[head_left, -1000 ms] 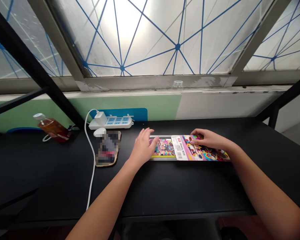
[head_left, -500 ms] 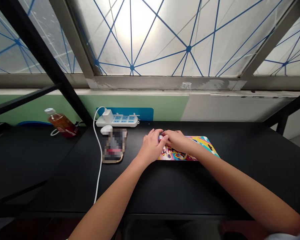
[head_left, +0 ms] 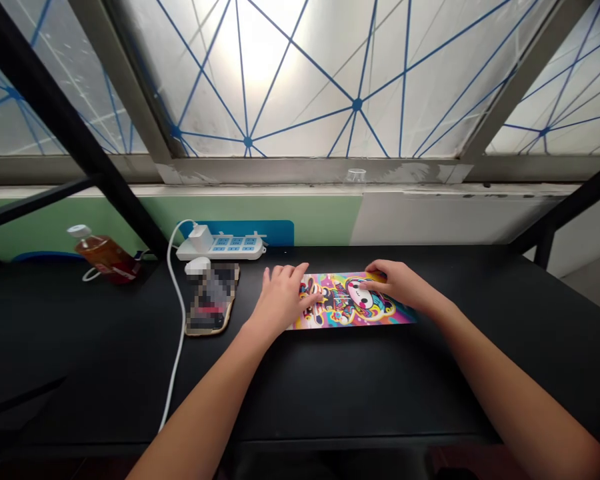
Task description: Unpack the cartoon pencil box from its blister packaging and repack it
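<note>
- Position: the printed panel (head_left: pixel 340 310) lies on the counter (head_left: pixel 355 387), between the left hand (head_left: pixel 280 297) and the right hand (head_left: pixel 400 283).
- Long axis: the panel runs left to right across the person's front, roughly parallel to the front edge of the counter. Its short sides face the hands.
- Left grip: the hand lies over the panel's left end, thumb extended onto the printed face. The undersides of the fingers are hidden; whether they clasp or only press cannot be determined.
- Right grip: the hand grasps the panel toward its right end, thumb on the printed face beside the cartoon head, fingers at the far edge.
- Nearer hand: neither; both are in contact with the panel, at opposite ends of its length.
- Governing relation (judgement): with one hand at each end, the line between the grips nearly matches the long axis. Lengthwise force should therefore act with little twist.
- Clearance: the phone (head_left: pixel 213 300) lies left of the left hand, apart from the panel.
</note>
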Available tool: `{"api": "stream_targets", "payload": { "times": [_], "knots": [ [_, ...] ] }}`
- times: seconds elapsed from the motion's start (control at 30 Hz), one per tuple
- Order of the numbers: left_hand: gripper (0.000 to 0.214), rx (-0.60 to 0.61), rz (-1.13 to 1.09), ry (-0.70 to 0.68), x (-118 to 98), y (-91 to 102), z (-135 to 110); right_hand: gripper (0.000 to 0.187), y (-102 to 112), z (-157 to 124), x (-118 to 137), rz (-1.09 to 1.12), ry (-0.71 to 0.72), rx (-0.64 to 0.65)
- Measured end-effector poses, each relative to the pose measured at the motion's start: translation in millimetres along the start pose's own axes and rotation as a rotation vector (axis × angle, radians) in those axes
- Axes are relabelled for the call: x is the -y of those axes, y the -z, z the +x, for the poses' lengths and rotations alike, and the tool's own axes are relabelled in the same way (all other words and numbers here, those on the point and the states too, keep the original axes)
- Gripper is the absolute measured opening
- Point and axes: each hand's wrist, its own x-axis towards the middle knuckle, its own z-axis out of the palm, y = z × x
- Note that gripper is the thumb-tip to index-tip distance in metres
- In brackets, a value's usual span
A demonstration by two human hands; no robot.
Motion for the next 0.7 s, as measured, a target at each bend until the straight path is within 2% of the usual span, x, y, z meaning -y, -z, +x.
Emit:
{"api": "stream_targets", "payload": {
  "times": [0.07,0.2,0.27,0.33,0.4,0.5,0.57,0.7],
  "knots": [
    [0.058,-0.097,0.042,-0.046,-1.1,7.0,0.0,0.035,4.0,-3.9,4.8,-0.001,0.02,-0.078],
    [0.028,-0.286,0.132,-0.139,-8.2,25.4,-6.5,0.031,15.4,-16.7,26.6,-0.053,0.223,-0.294],
    [0.02,-0.316,0.16,-0.204,-11.7,31.2,-10.5,0.027,20.0,-24.8,38.3,-0.113,0.302,-0.3],
    [0.014,-0.285,0.179,-0.252,-13.1,31.7,-13.0,0.022,20.3,-30.7,49.1,-0.183,0.376,-0.227],
    [0.015,-0.19,0.178,-0.28,-12.0,28.0,-13.4,0.019,16.3,-33.0,58.1,-0.257,0.44,-0.136],
    [0.018,-0.048,0.149,-0.304,-7.4,22.4,-11.6,0.018,8.5,-31.5,65.8,-0.325,0.446,-0.034],
    [0.02,-0.02,0.115,-0.319,-4.3,22.7,-10.4,0.02,6.6,-30.0,66.1,-0.299,0.434,-0.003],
    [0.04,-0.011,0.012,-0.341,-1.5,27.6,-9.1,0.027,9.0,-29.4,59.8,-0.209,0.432,0.016]
  ]
}}
